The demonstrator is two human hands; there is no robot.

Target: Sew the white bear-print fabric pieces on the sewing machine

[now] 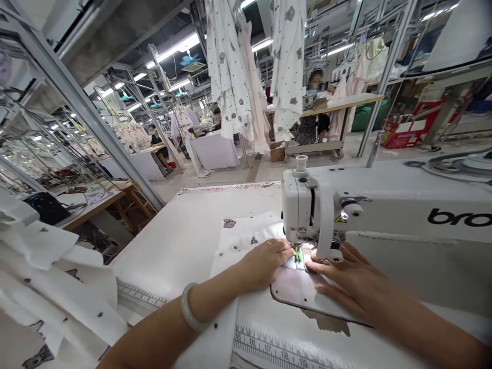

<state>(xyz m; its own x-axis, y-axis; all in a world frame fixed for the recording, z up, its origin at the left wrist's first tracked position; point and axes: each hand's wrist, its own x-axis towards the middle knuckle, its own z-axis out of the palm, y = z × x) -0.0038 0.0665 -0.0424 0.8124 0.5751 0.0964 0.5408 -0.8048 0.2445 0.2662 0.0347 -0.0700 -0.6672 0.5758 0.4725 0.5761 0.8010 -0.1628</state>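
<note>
A white sewing machine (303, 200) stands at the right, its lamp lighting a green presser foot (298, 254) over the metal plate (307, 292). White fabric printed with small grey motifs (246, 230) lies left of the needle and runs under my left forearm. My left hand (265, 261) is closed on this fabric, fingertips just left of the presser foot. My right hand (353, 279) reaches in from the right, its fingers stretched out and apart on the machine bed close to the foot. Whether fabric lies under its fingertips is hard to see.
A printed ruler tape (277, 351) runs along the table's front edge. More printed fabric (57, 287) is heaped at the left. Printed cloth pieces (230, 72) hang ahead. A metal post (84, 113) slants at the left. Co-workers sit at tables (330, 105) beyond.
</note>
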